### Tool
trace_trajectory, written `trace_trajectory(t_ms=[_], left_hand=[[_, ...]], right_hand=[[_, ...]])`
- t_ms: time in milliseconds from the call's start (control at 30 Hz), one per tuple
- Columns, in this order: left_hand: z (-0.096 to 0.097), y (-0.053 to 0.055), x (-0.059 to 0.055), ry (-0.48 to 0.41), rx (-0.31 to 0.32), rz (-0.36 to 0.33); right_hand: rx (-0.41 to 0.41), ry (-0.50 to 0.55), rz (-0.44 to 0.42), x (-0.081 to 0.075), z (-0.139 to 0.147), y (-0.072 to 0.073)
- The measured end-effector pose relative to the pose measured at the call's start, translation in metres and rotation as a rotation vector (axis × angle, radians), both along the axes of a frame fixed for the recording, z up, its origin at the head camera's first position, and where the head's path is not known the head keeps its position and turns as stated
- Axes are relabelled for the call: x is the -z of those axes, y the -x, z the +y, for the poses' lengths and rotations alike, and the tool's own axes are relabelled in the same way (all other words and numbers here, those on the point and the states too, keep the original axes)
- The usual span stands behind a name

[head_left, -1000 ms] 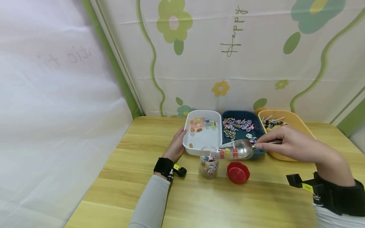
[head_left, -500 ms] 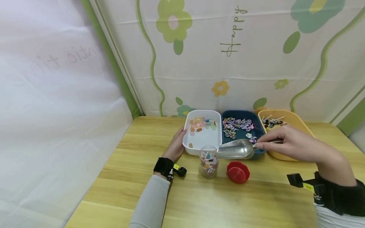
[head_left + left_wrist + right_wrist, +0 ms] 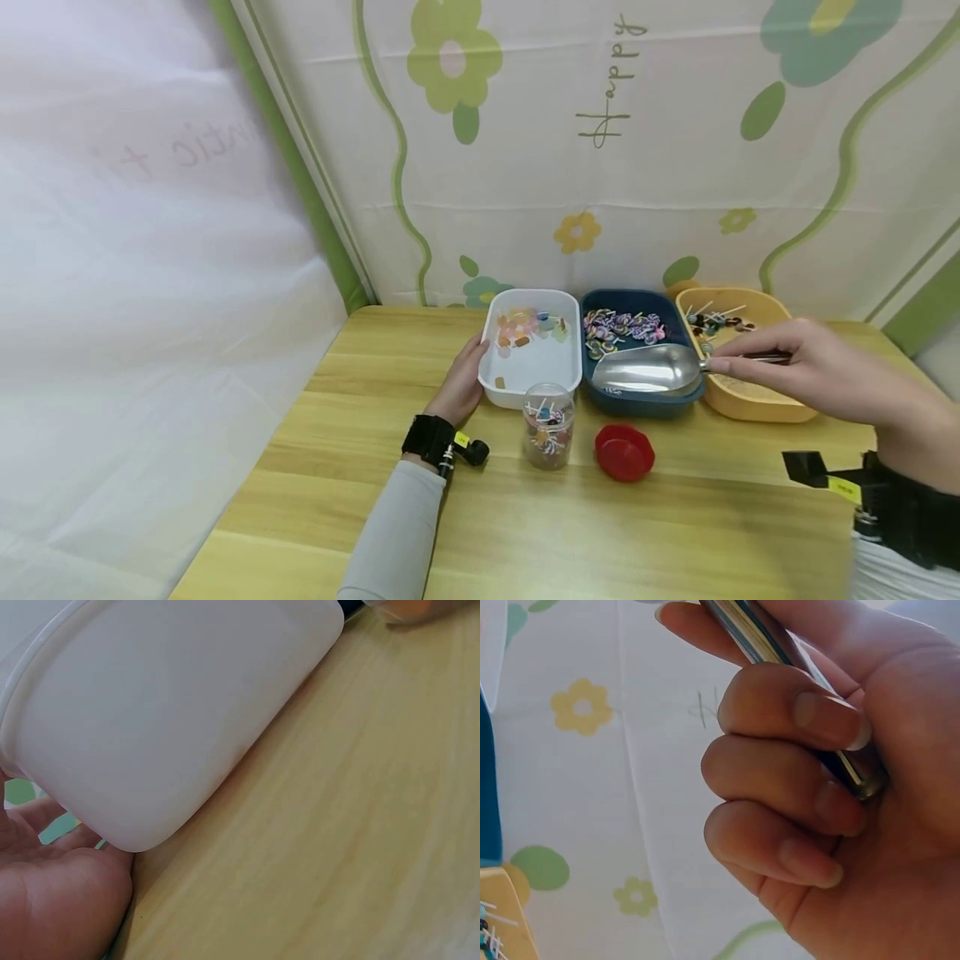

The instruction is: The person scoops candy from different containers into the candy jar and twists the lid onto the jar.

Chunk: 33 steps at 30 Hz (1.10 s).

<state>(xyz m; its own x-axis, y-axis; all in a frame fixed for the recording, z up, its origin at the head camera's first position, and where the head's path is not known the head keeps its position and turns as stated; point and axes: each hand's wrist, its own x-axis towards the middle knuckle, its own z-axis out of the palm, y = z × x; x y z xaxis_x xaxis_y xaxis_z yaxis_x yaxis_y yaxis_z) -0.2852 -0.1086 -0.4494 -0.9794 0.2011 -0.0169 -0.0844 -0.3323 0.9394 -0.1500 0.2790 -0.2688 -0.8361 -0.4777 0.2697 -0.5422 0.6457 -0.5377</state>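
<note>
My right hand (image 3: 810, 367) grips the handle of a metal scoop (image 3: 648, 369), its fingers curled round it in the right wrist view. The scoop's bowl hangs over the dark blue tray (image 3: 637, 406), with no candy visible in it. My left hand (image 3: 459, 385) rests against the left side of the white tray (image 3: 525, 372); in the left wrist view its fingers touch the wall (image 3: 150, 720). A clear jar (image 3: 547, 442) stands upright in front of the trays, holding small lollipops and coloured candies. Beside it on the table lies a red lid (image 3: 624, 452).
Gummy-like candies (image 3: 517, 325) lie in the white tray. Swirled lollipops (image 3: 626, 325) fill part of the blue tray. The yellow tray (image 3: 765, 308), to its right, holds dark stick candies (image 3: 720, 321). A printed cloth (image 3: 525, 167) hangs behind the wooden table (image 3: 360, 417).
Red and yellow candies in the scoop a second ago have gone into the jar. My right hand has moved the scoop right, away from the jar. My left hand has stayed put.
</note>
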Motion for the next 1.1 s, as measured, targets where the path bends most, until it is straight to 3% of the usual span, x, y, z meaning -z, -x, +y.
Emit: trace_trajectory(t_ms=[367,633,833,1100], left_hand=[[-0.002,0.002,-0.002,-0.022,0.019,0.035],[-0.002,0.002,0.000,-0.011,0.017,0.026],[-0.001,0.001,0.000,-0.007,0.016,0.020],[-0.001,0.001,0.001,0.001,0.011,0.004]], right_hand=[[0.266,-0.032,0.083,-0.006,0.032,0.002],[0.405,-0.098,0.113,0.006,0.061,0.017],[0.457,-0.157,0.019,0.022,0.080,0.026],[0.430,-0.311,-0.149,0.040,0.105,0.031]])
